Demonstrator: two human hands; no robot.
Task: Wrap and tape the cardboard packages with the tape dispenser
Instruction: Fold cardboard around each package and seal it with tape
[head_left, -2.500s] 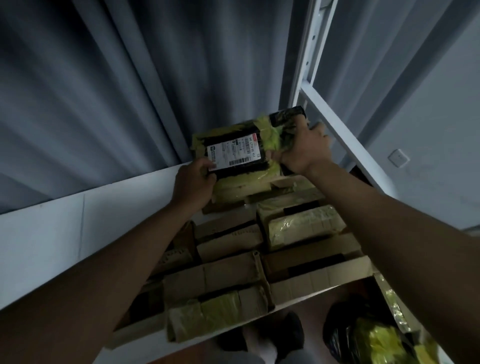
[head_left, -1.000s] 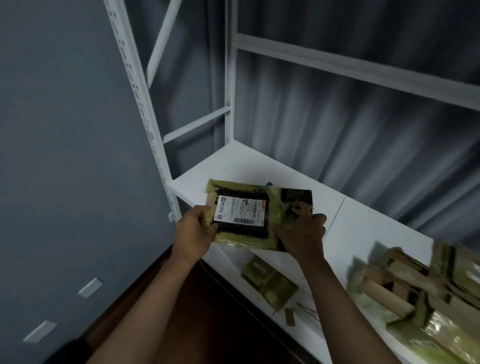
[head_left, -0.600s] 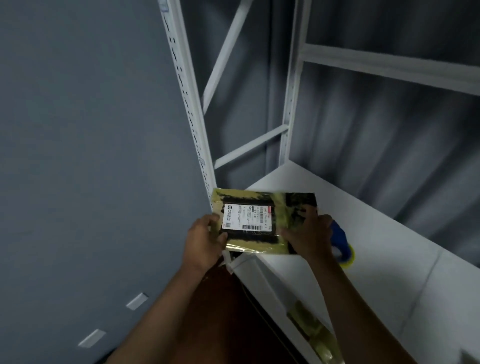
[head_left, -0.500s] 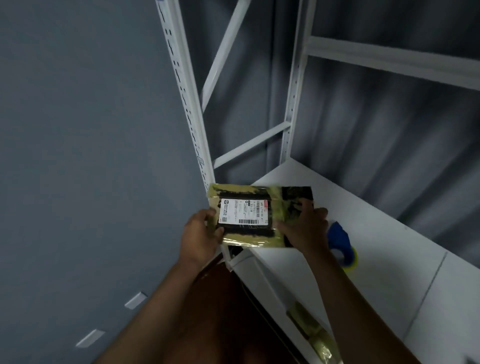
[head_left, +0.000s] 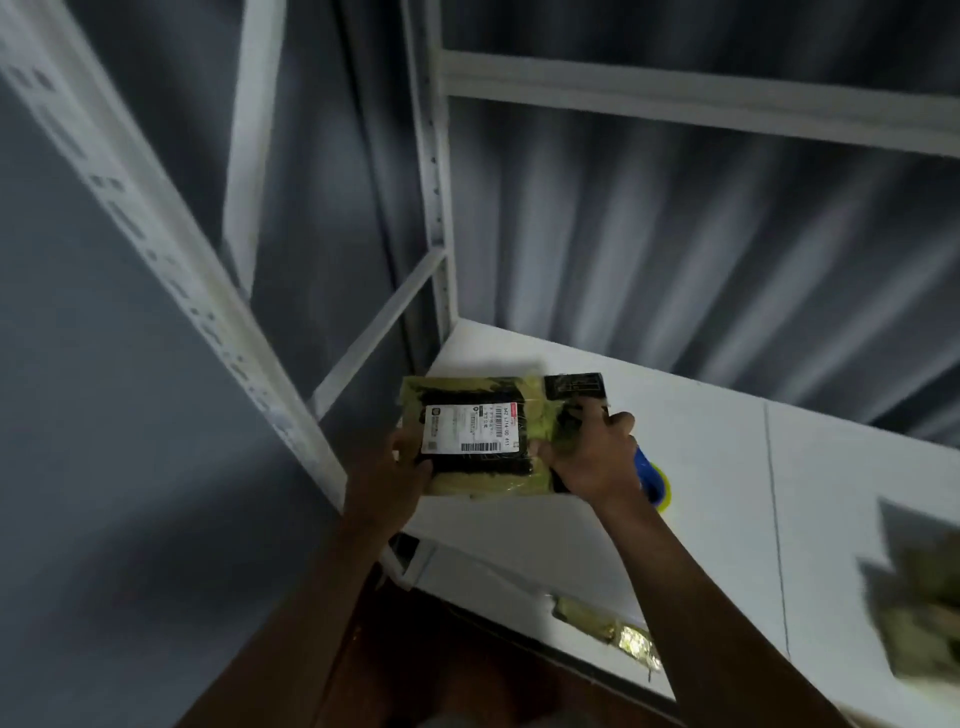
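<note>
Two hands are carrying our package (head_left: 493, 436) above the near corner of the white shelf (head_left: 727, 493): our left hand (head_left: 387, 480) is pinching its left edge, and our right hand (head_left: 597, 457) is curling round its right end. We are judging it best to lower it flat beside the blue tape dispenser (head_left: 649, 478), just behind that hand. A white shipping label (head_left: 470, 428) is facing us, its print too blurred to read.

Dim, bluish light; motion blur esp. at frame edges, wide-angle bending of shelf posts (head_left: 171, 291).
</note>
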